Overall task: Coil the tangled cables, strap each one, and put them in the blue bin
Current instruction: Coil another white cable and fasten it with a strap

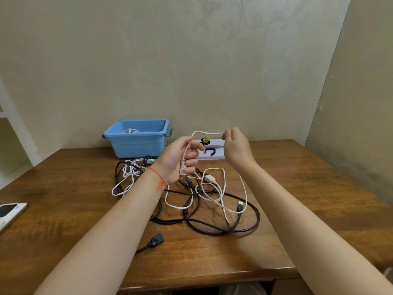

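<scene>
White cable (207, 132) level, left-right between both hands.

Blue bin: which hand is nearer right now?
Left. The left hand holds the white cable just right of the blue bin, near its corner. The right hand pinches the same cable farther right, over the white tray.

phone (9, 211) clipped by left edge; blue bin (136, 137) contents mostly hidden by its wall, possibly a white coil.
</scene>
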The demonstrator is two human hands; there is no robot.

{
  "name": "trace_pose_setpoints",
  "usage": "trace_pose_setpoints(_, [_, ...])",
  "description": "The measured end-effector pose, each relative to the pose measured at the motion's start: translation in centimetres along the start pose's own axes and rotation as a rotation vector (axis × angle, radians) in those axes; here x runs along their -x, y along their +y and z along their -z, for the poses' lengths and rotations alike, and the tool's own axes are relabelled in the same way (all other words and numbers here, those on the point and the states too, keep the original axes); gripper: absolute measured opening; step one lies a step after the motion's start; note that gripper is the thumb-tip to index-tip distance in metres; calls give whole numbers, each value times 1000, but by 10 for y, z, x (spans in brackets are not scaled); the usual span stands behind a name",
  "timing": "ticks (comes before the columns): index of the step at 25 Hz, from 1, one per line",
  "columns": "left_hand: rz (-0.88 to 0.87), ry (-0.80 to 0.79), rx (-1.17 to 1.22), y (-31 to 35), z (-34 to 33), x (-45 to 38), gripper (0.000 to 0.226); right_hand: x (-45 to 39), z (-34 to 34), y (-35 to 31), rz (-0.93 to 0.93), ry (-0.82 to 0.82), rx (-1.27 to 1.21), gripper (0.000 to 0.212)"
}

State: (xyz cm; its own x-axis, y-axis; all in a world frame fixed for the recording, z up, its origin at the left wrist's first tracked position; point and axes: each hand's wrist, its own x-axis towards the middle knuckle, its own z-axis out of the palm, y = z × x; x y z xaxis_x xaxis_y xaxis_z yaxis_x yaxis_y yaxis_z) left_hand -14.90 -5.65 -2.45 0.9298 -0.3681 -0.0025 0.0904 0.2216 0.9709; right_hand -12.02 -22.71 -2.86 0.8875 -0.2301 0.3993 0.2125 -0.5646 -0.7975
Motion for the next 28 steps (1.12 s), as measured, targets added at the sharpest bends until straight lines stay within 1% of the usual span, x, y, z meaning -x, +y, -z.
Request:
trace_pose_setpoints(1, [-25, -44, 80, 1, -8, 3, 42, 1, -5, 0, -6, -69, 48, 29])
trace_pose_setpoints(2, [-76, -63, 109, 2, -18, 5, 41, 3, -11, 0, 9, -169, 90, 26])
trace_pose_setpoints(3, [-145, -51, 101, 2, -27, 6, 39, 9, -18, 0, 42, -303, 125, 24])
trace_pose_setpoints(4, [-220, -4, 50, 2, -33, 5, 38, 16, -25, 0, 73, -453, 137, 24])
trace_pose_setpoints(5, [-285, 84, -86, 1, -34, 4, 37, 24, -31, 0, 79, -604, 98, 21])
trace_pose_setpoints(6, [-336, 195, -296, -1, -28, 1, 37, 33, -35, -2, 61, -744, 38, 17])
trace_pose_setpoints(7, [-378, 294, -547, -4, -18, -1, 40, 40, -37, -5, 30, -852, 32, 22])
trace_pose_setpoints(8, [-398, 344, -771, -9, -5, -3, 42, 42, -35, -6, 14, -938, 87, 27])
trace_pose_setpoints(10, [-334, 354, -1104, -18, 27, -4, 42, 39, -25, -5, 37, -1034, 288, 26])
trace_pose_setpoints(11, [-271, 353, -1208, -21, 42, -4, 41, 35, -18, -2, 65, -1040, 363, 21])
trace_pose_setpoints(12, [-219, 353, -1240, -24, 54, -3, 40, 30, -12, 0, 69, -1024, 374, 17])
trace_pose_setpoints(13, [-192, 341, -1210, -25, 60, -3, 38, 25, -7, 3, 52, -998, 305, 13])
trace_pose_setpoints(14, [-173, 312, -1150, -26, 61, -3, 36, 21, -3, 5, 20, -972, 176, 12])
trace_pose_setpoints(17, [-69, 168, -934, -19, 37, -5, 33, 11, 2, 3, -55, -927, -227, 20])
trace_pose_setpoints(19, [35, 17, -671, -16, 25, -7, 38, 5, 4, 2, -67, -872, -355, 24])
trace_pose_setpoints(21, [112, -118, -376, -16, 25, -11, 52, -1, 6, 4, -89, -719, -434, 21])
trace_pose_setpoints(22, [120, -154, -272, -19, 27, -13, 55, -5, 6, 7, -118, -632, -492, 18])
trace_pose_setpoints(25, [90, -180, -95, -33, 29, -20, 53, -15, 1, 21, -181, -437, -638, 9])
trace_pose_setpoints(26, [77, -179, -34, -39, 28, -23, 53, -17, -5, 26, -179, -373, -630, 8])
trace_pose_setpoints(28, [57, -155, 114, -53, 28, -32, 52, -18, -20, 37, -169, -253, -536, 8])
